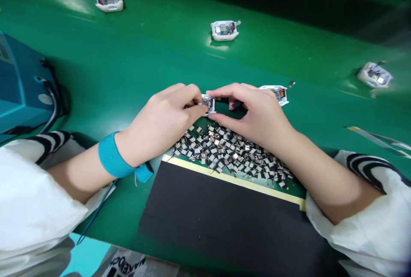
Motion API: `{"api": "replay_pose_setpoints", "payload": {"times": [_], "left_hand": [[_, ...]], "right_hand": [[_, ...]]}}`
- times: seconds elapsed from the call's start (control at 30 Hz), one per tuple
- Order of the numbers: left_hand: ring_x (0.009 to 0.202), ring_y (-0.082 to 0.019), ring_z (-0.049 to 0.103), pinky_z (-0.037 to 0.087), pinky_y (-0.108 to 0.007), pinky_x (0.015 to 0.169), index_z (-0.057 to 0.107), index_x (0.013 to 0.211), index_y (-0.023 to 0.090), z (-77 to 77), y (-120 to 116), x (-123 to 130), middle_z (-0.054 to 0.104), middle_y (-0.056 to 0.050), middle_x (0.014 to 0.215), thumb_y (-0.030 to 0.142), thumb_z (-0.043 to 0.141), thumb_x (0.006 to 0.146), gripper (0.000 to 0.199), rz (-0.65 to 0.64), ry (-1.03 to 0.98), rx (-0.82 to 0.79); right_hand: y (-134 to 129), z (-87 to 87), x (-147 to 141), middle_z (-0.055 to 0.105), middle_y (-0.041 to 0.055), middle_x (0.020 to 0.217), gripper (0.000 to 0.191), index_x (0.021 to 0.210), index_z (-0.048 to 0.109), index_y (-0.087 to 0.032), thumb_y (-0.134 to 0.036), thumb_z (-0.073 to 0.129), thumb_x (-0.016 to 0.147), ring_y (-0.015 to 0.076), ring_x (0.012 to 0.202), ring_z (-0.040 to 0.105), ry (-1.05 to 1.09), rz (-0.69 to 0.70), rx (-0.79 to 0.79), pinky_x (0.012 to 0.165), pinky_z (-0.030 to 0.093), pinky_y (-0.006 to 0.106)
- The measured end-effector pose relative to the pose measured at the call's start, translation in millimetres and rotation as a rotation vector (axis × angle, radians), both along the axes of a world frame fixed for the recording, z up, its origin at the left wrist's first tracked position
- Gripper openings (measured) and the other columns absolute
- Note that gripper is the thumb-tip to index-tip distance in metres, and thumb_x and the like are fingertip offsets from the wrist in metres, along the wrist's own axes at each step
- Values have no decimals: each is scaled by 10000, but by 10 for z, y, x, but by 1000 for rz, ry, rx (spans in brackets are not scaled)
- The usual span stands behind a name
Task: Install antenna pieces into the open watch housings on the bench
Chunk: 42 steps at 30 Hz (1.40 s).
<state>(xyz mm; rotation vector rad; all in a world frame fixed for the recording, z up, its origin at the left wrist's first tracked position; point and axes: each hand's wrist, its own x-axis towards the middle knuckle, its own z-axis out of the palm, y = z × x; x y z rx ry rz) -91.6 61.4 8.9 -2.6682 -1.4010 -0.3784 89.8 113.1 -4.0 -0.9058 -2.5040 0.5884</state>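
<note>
Between my two hands is a small white housing (pixel 210 104) with a circuit board inside. My left hand (pixel 173 114) pinches its left side, with thumb and finger at the opening. Thumb and fingertips of my right hand (pixel 257 108) grip the right edge; a dark slim thing shows beneath its curled fingers, too hidden to name. Just behind my right hand lies another white housing (pixel 281 93) with a wired round part sticking out. Below both hands spreads a heap of small silvery square parts with black leads (pixel 231 150).
More open white housings lie further back: one at left (pixel 111 2), one in the middle (pixel 224 31), one at right (pixel 375 75). A blue machine (pixel 25 84) stands left. Tweezers (pixel 379 141) lie right. A black sheet (pixel 224 217) with yellow tape covers the front.
</note>
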Motion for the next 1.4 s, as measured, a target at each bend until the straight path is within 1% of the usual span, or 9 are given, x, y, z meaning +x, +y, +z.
{"api": "replay_pose_setpoints", "payload": {"times": [0.33,0.43,0.53,0.6,0.73,0.83,1.03,1.2,1.4], "left_hand": [[774,-157,533,426,-258,612,609,829,191,-4,6,1,571,-32,852,181,374,849,236,7,11,-15],[767,-161,529,420,-261,610,611,819,181,-8,7,0,568,-37,834,174,358,853,256,1,5,-8],[749,-153,523,414,-255,612,612,824,179,-12,8,-3,565,-35,814,174,355,856,259,-6,17,-1],[738,-144,519,413,-246,613,611,836,174,-14,10,-8,565,-34,804,177,355,859,257,-17,30,5],[720,-141,507,405,-238,610,612,843,155,-21,14,-21,561,-40,792,166,364,856,249,-36,21,30],[724,-147,496,402,-247,618,604,865,143,-23,12,-24,549,-50,786,158,359,857,246,-47,14,14],[735,-154,475,406,-257,646,595,896,121,-30,-1,-30,535,-64,792,158,365,857,237,-64,7,-22],[740,-152,483,408,-253,636,606,875,128,-33,4,-36,534,-57,784,182,365,861,247,-52,-3,-12],[824,-174,524,431,-276,687,619,820,127,-40,19,-28,542,-56,769,210,332,875,304,-35,-43,20]], "right_hand": [[-8,2,-5,617,10,850,299,988,551,-202,-277,621,707,144,709,546,-7,0,19,598,440,267],[2,16,26,601,27,958,233,1020,523,-203,-228,518,788,156,834,552,39,24,14,711,457,299],[23,58,78,543,50,1074,236,1041,496,-213,-166,355,857,166,1011,496,98,39,10,854,415,353],[37,95,108,521,66,1068,228,1024,514,-219,-193,359,859,190,1042,467,66,22,61,864,403,383],[38,151,132,551,68,887,201,992,572,-214,-234,476,817,192,848,532,-47,15,181,685,460,335],[22,159,131,603,20,754,214,993,581,-227,-221,548,781,142,661,570,28,25,178,571,469,270],[-20,146,119,633,13,862,127,853,619,-223,-156,574,755,147,790,596,173,10,58,678,506,287],[-98,92,27,619,-5,758,96,799,609,-221,-151,594,736,111,608,595,510,-145,-104,549,536,260],[-140,26,-61,613,4,741,49,753,579,-201,-157,593,736,121,634,607,527,-126,-128,567,560,270]]}}
